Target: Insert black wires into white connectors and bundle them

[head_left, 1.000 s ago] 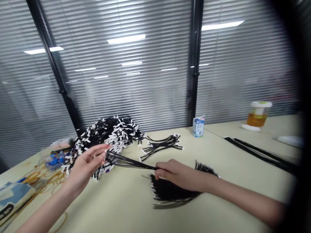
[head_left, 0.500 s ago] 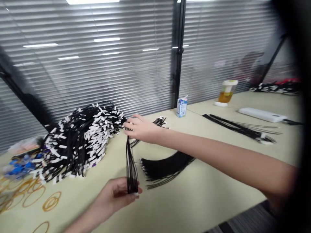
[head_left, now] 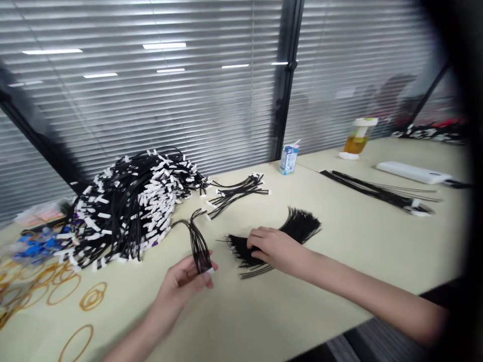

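My left hand (head_left: pixel 188 281) pinches a wire harness (head_left: pixel 198 244) by its white connector, low over the table. The harness's several black wires rise from the connector, and their loose ends bend over to the left. My right hand (head_left: pixel 273 246) rests on a flat bundle of cut black wires (head_left: pixel 304 223), its fingers curled down into the strands near the left end. Those fingertips are partly hidden, so how many wires they grip does not show. Behind both hands lie a few finished-looking harnesses (head_left: pixel 241 190) with white connectors, crossing each other.
A big heap of black harnesses with white connectors (head_left: pixel 132 211) fills the left. Yellow rubber bands (head_left: pixel 92 296) and blue pieces (head_left: pixel 39 246) lie beside it. At the back stand a drink carton (head_left: pixel 289 160) and a cup (head_left: pixel 358 138). More wires (head_left: pixel 366 188) and a white bar (head_left: pixel 415 172) lie right.
My right hand has let go of the upper end of the harness and come down rightward onto the black wire bundle. The harness's freed wires now bend over; my left hand keeps its connector.
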Motion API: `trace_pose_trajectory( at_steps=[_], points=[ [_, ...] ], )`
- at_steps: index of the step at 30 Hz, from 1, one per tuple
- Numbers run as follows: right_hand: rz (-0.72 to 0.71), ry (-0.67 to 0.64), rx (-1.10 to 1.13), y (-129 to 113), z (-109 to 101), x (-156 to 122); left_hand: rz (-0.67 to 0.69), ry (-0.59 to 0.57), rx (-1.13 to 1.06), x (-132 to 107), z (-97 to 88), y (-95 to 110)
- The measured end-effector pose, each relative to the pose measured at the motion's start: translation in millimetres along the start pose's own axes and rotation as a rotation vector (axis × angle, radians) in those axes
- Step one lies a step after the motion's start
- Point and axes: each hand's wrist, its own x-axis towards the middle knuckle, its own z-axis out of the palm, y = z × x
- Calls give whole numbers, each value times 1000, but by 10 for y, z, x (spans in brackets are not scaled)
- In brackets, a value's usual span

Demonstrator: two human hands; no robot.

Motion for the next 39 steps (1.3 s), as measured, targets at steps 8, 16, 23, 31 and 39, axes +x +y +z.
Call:
trace_pose_trajectory(
  at_steps=[8,16,23,31,39],
  points=[
    [48,88,134,-87,-116,180,-37,-18,-460,-4,-35,25],
    [67,258,154,-8,-568,369,-31,-65,-544,33,-69,-41],
    [-20,365,89,69,-621,477,83,-171,-275,48,-148,-103],
    [-36,996,705,144,-1074,633,75,-206,445,166,-271,-120],
    [259,759,1387,337,-245,559,234,-156,679,173,-243,-103]
  ],
)
